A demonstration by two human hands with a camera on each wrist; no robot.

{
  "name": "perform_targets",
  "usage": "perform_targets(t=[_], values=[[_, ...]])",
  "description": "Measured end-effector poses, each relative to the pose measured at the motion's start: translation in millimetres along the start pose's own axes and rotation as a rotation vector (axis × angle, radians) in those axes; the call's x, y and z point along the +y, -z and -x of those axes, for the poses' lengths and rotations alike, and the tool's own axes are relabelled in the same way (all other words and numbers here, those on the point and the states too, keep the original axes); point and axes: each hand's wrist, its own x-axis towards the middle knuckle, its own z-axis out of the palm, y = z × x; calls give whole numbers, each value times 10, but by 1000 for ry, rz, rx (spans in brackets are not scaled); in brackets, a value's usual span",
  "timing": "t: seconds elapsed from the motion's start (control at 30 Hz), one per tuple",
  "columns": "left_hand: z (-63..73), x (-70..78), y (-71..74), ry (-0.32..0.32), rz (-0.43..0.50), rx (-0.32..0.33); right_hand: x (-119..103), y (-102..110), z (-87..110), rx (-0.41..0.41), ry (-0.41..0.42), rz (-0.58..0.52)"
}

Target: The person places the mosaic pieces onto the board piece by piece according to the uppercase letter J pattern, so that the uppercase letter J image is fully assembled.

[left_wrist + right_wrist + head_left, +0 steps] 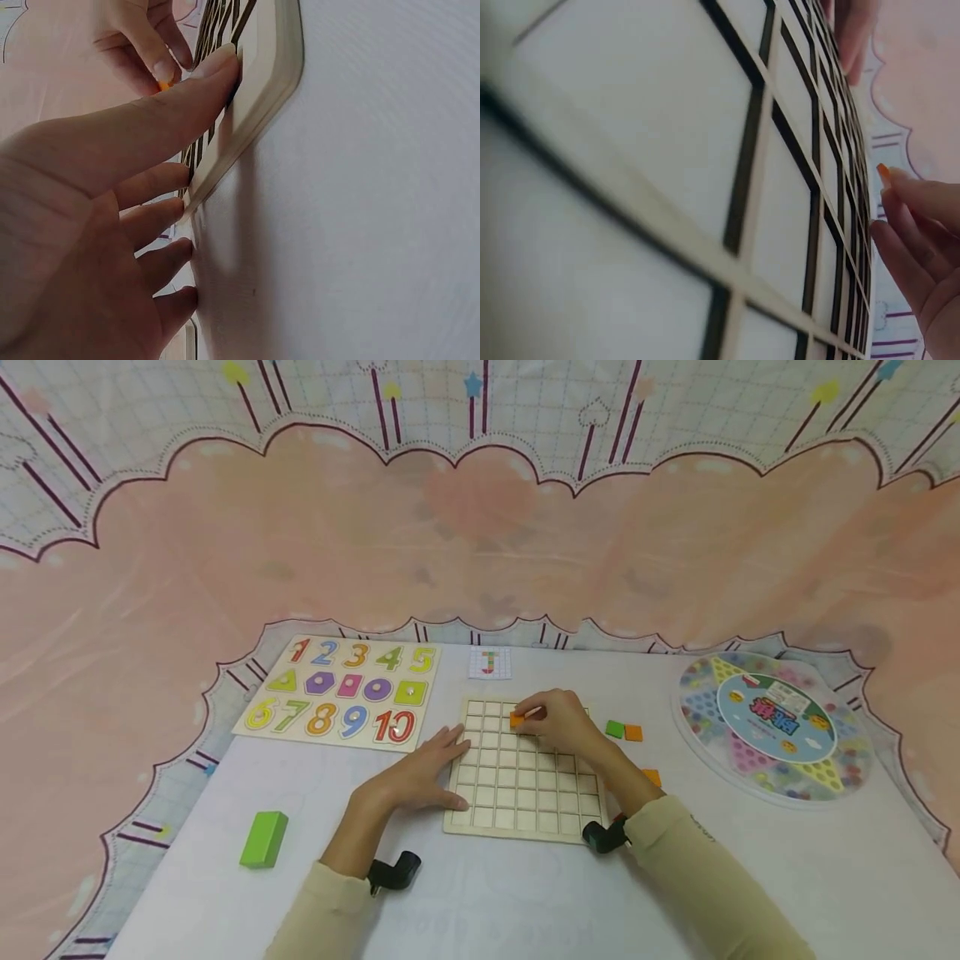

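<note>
A wooden grid board with square cells lies flat on the white table. My right hand pinches a small orange square tile between thumb and fingers at the board's upper part. In the right wrist view the orange tile shows at the fingertips, over the grid's far side. My left hand rests at the board's left edge with fingers spread, its thumb on the rim in the left wrist view. Beyond the board lies a small card with a coloured J-shaped pattern on a grid.
Right of the board lie a green tile and an orange tile, with another orange tile partly behind my right forearm. A number-and-shape puzzle board and a green block are at left. A round game box sits at right.
</note>
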Motion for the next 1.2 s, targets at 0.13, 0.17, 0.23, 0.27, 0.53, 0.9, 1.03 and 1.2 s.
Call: perform_targets(t=[0.13, 0.17, 0.23, 0.27, 0.53, 0.9, 1.03, 1.2], values=[[-2, 6, -8, -2, 3, -6, -28, -74, -34, -5, -3, 33], [-4, 7, -9, -3, 0, -7, -35, -80, -40, -4, -6, 39], [-14, 5, -10, -3, -6, -9, -41, -89, -56, -4, -2, 47], [-18, 5, -9, -2, -7, -9, -43, -92, -63, -5, 2, 52], [-10, 4, -6, 0, -1, 0, -71, -103, -93, -30, 18, 99], [-3, 15, 16, 5, -7, 3, -85, -137, -119, -20, 12, 109], [-10, 10, 23, 6, -9, 1, -77, -133, -125, -24, 21, 107], [-6, 8, 8, 3, 7, -5, -62, -138, -120, -41, 35, 111]])
